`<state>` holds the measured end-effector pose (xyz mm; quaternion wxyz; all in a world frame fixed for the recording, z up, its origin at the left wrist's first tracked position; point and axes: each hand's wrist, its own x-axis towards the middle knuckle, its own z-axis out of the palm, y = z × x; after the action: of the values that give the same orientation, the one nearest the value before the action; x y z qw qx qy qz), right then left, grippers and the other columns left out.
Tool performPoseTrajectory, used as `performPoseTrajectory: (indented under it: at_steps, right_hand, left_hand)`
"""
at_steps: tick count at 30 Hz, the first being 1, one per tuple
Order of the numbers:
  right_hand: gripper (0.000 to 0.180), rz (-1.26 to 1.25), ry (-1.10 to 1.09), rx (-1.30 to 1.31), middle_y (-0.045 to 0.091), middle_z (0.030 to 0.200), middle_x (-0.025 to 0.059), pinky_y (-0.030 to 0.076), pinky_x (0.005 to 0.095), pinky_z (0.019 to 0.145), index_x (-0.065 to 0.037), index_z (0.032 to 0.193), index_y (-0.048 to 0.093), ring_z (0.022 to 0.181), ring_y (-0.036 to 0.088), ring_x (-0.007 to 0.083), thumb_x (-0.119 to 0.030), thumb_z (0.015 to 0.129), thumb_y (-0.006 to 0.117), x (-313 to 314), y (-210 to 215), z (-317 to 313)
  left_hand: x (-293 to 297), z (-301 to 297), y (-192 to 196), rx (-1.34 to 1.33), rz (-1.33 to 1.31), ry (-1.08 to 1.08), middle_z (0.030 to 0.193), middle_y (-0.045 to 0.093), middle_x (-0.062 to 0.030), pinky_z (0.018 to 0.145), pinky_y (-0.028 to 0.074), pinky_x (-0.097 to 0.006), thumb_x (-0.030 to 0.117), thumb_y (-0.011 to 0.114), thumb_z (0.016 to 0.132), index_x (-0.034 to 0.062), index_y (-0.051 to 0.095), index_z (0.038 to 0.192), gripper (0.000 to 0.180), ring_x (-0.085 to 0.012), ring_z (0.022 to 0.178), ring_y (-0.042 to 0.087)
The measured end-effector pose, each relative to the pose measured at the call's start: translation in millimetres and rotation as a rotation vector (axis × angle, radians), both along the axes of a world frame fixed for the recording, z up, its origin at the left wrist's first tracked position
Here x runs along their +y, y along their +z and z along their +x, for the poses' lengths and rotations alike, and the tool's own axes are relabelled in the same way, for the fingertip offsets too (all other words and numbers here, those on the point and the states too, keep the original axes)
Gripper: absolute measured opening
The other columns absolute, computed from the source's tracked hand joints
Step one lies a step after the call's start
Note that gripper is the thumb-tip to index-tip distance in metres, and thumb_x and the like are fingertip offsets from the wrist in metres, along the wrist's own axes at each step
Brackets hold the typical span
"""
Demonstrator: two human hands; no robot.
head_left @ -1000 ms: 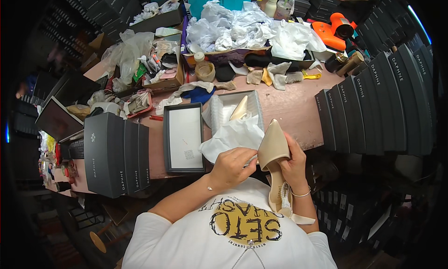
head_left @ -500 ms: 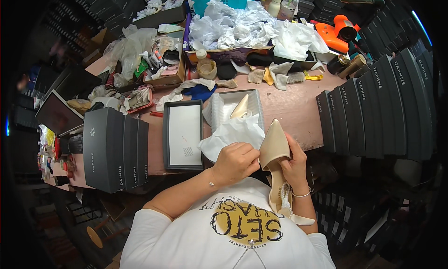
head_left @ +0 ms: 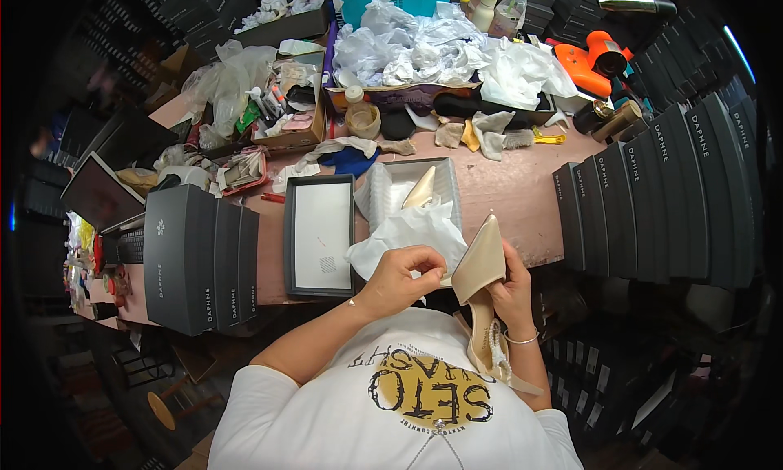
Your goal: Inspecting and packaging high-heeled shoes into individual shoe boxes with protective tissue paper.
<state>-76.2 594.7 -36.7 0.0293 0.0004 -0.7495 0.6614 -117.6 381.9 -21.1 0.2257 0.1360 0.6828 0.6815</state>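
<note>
One beige pointed shoe (head_left: 481, 264) is gripped by the right hand (head_left: 512, 294) just below and right of the frame's centre, and its smooth toe (head_left: 489, 232) could be scuffed if scraped by the left hand (head_left: 404, 281), curled closed beside it, contents impossible to tell.

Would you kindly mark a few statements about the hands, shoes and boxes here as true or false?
1. The right hand holds a beige pointed shoe. True.
2. The left hand is inside the open box. False: the left hand is on the near side of the open box, beside the beige pointed shoe.
3. A second shoe lies in the open box. True.
4. The box lid lies right of the open box. False: the box lid lies to its left.
</note>
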Motion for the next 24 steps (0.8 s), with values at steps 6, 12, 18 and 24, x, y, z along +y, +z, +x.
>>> performPoseTrajectory:
  at_steps: [6, 12, 18, 24]
  right_hand:
    - [0.050, -0.081, 0.023, -0.017, 0.059, 0.114, 0.0050, 0.045, 0.0256, 0.089, 0.000, 0.129, 0.047, 0.102, 0.057, 0.0116, 0.002, 0.082, 0.064, -3, -7, -1]
    - [0.054, -0.146, 0.050, -0.081, 0.055, 0.118, 0.0038, 0.042, 0.0259, 0.092, -0.002, 0.130, 0.046, 0.106, 0.054, 0.0124, 0.001, 0.080, 0.067, -2, -14, -2]
    - [0.054, -0.196, 0.057, -0.103, 0.056, 0.117, 0.0044, 0.043, 0.0266, 0.093, -0.002, 0.130, 0.046, 0.106, 0.054, 0.0127, 0.000, 0.080, 0.067, -3, -16, -3]
    - [0.055, -0.251, 0.059, -0.134, 0.056, 0.116, 0.0036, 0.043, 0.0261, 0.091, -0.002, 0.131, 0.045, 0.104, 0.054, 0.0119, -0.002, 0.080, 0.067, -3, -25, -5]
  left_hand:
    - [1, 0, -13, -0.399, 0.412, -0.028, 0.096, 0.059, -0.0067, 0.063, 0.045, -0.021, 0.009, 0.059, 0.086, 0.0023, 0.061, 0.087, 0.007, -0.0082, 0.071, 0.054]
    - [1, 2, -18, -0.522, 0.606, 0.015, 0.103, 0.057, -0.0117, 0.054, 0.042, -0.018, 0.013, 0.060, 0.085, 0.0040, 0.058, 0.084, 0.009, -0.0072, 0.065, 0.052]
    - [2, 5, -18, -0.558, 0.725, -0.005, 0.096, 0.060, -0.0122, 0.056, 0.045, -0.018, 0.012, 0.058, 0.087, 0.0055, 0.055, 0.085, 0.007, -0.0095, 0.069, 0.057]
    - [4, -1, -21, -0.462, 0.637, -0.009, 0.091, 0.060, -0.0092, 0.069, 0.048, -0.026, 0.011, 0.056, 0.089, 0.0061, 0.054, 0.086, 0.006, -0.0141, 0.078, 0.060]
